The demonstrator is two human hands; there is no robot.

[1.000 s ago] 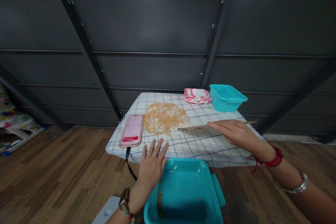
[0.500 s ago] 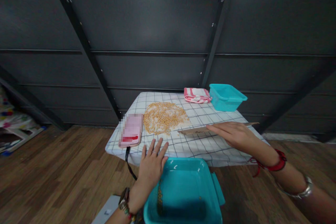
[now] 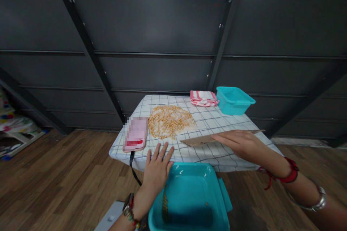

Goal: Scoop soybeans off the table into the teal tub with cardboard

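Note:
My right hand (image 3: pixel 238 144) grips a strip of brown cardboard (image 3: pixel 197 140), its long edge close to the checked tablecloth. Spread fingers of my left hand (image 3: pixel 158 168) lie flat on the cloth's near edge, beside the rim of a large turquoise tub (image 3: pixel 189 196). A band of small yellow beans and a stray one or two lie inside that tub, below the table edge. Beyond my left fingertips, yellow beans mixed with white grains (image 3: pixel 170 121) are spread in a rough round patch on the cloth.
A pink phone (image 3: pixel 137 133) with a black strap lies left of the beans. A folded pink-and-white towel (image 3: pixel 203 98) and a small turquoise basket (image 3: pixel 234 101) stand at the back right. Dark wall panels rise behind the table (image 3: pixel 217 157).
My right hand has drawn the cardboard slightly toward me, and its tip has come nearer the table's front edge. The left hand has stayed in place.

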